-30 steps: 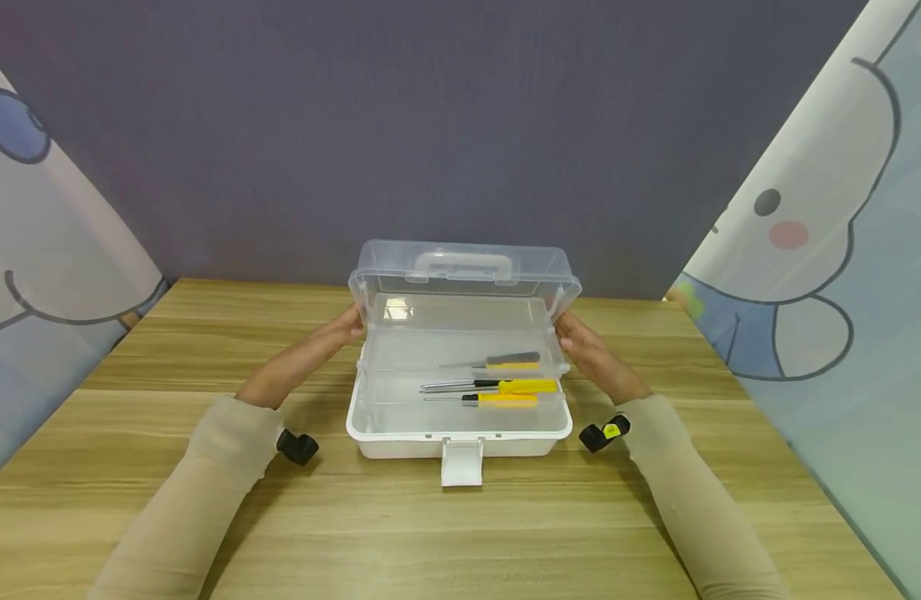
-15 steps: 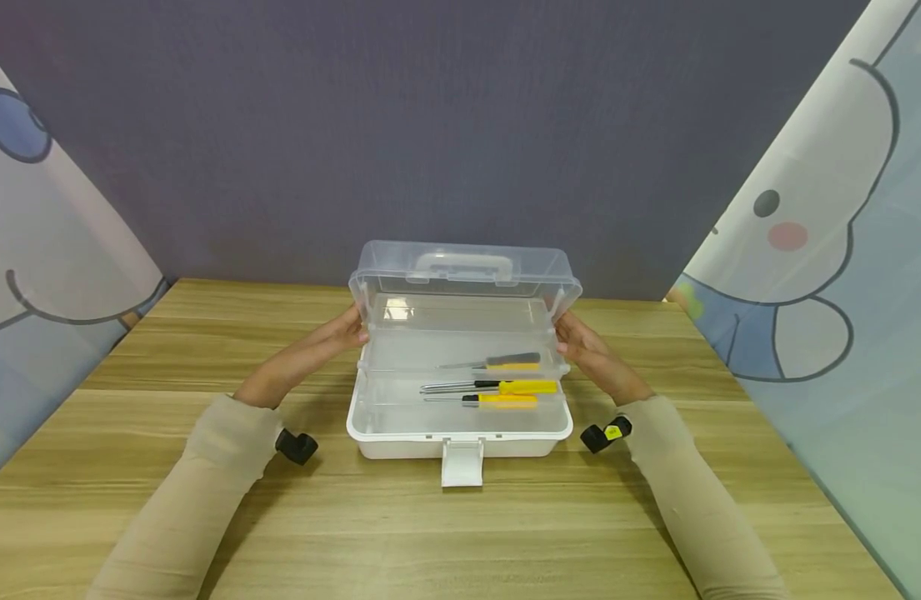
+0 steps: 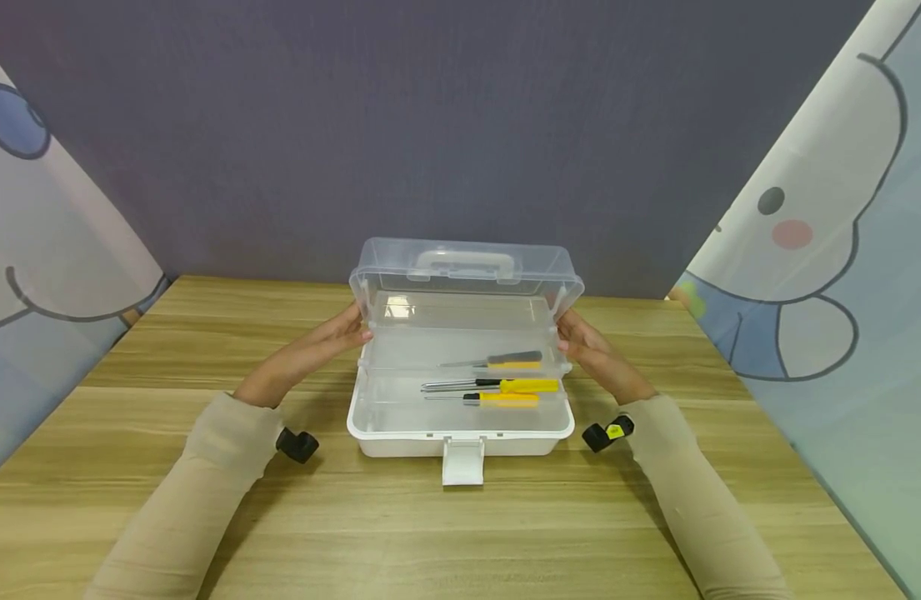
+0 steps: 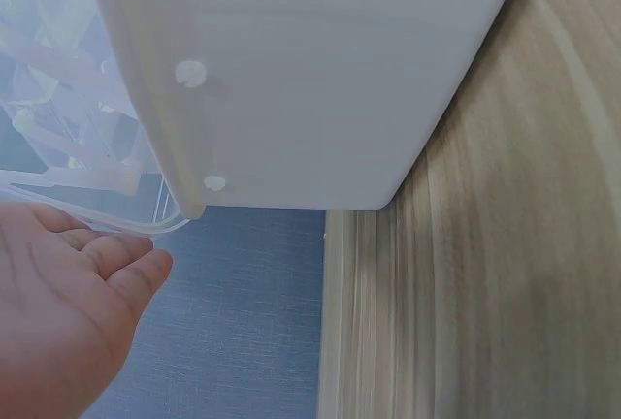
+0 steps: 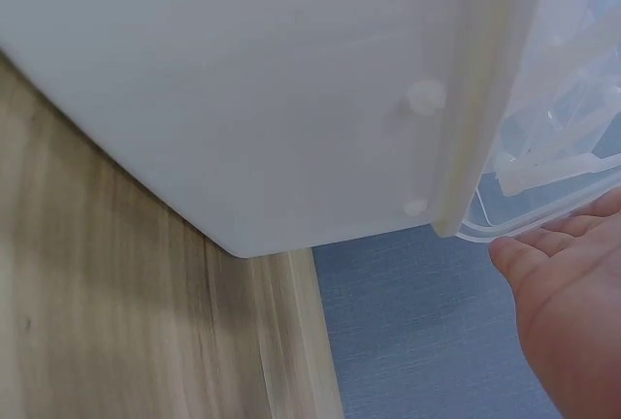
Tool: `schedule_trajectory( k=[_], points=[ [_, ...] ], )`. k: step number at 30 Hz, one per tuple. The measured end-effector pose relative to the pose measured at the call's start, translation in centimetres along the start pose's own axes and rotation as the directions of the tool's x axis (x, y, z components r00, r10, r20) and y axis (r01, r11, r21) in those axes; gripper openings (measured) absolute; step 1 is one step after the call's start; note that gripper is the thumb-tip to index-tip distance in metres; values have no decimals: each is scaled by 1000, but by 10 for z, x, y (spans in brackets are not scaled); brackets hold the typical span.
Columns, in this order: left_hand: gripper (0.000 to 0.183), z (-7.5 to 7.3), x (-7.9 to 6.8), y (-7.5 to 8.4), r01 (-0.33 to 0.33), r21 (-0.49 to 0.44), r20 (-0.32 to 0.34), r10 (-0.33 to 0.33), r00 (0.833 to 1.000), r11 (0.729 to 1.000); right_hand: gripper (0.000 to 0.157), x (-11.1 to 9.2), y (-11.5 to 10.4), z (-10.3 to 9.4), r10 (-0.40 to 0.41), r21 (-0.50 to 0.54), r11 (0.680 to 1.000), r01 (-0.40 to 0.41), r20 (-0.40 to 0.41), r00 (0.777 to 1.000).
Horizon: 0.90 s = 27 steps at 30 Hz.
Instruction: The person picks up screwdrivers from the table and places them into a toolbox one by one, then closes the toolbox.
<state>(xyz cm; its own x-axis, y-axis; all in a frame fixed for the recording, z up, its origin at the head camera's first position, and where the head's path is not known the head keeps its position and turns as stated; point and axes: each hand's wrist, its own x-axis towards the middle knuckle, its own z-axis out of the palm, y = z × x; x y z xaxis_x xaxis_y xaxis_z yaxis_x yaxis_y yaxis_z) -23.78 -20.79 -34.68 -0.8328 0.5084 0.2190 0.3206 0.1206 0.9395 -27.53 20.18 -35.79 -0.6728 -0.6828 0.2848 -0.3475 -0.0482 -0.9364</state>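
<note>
A white toolbox (image 3: 407, 448) stands in the middle of the table, its clear lid (image 3: 388, 260) raised and tilted back. Inside, yellow-handled screwdrivers (image 3: 530, 386) lie toward the right, some seen through a clear tray (image 3: 400, 354). My left hand (image 3: 306, 354) is at the lid's left side, fingertips partly hidden behind it. In the left wrist view, its extended fingers (image 4: 109, 249) lie along the lid's rim. On the other side my right hand (image 3: 603, 360) mirrors this, with straight fingers (image 5: 553, 242) against the lid's rim in the right wrist view.
The front latch (image 3: 463, 464) hangs down over the wooden table (image 3: 460, 542). Close behind the lid rises a dark grey panel (image 3: 460, 125). Cartoon-printed sheets (image 3: 798, 250) flank the table on both sides.
Both thumbs have shifted slightly inward toward the lid's sides. The toolbox, lid and screwdrivers stay as they were.
</note>
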Motion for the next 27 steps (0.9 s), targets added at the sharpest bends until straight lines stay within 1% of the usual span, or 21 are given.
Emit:
schedule_trajectory(
  k=[1,4,6,8,11,13,16,20,27],
  points=[
    [72,-1,0,-2,-3,3,7,3,1000,1000,71,0,-1,0,7,-3,1000,-7,-1,1000],
    [72,-5,-4,-4,95,43,10,-96,995,995,70,-1,-2,0,34,-24,999,-34,-10,999],
    [70,-7,-7,-3,133,64,28,-135,990,989,70,-2,-3,0,54,-39,998,-54,-17,998],
    [67,-9,-9,-2,181,88,36,-185,982,980,69,-2,-4,0,74,-54,996,-75,-25,997],
    [66,-10,-9,0,179,98,47,-185,982,979,68,-2,-5,-1,93,-64,993,-95,-26,995],
    [66,-10,-10,1,197,107,40,-202,979,975,68,-3,-6,-1,99,-61,993,-99,-16,995],
    [67,-11,-11,1,201,111,40,-206,978,973,67,-3,-9,-1,110,-62,992,-109,5,994],
    [66,-13,-12,1,203,127,48,-211,976,971,66,-5,-14,-2,147,-83,986,-145,16,989],
    [65,-15,-13,2,174,129,87,-186,979,976,69,-6,-20,-1,178,-117,978,-174,27,984]
  ],
)
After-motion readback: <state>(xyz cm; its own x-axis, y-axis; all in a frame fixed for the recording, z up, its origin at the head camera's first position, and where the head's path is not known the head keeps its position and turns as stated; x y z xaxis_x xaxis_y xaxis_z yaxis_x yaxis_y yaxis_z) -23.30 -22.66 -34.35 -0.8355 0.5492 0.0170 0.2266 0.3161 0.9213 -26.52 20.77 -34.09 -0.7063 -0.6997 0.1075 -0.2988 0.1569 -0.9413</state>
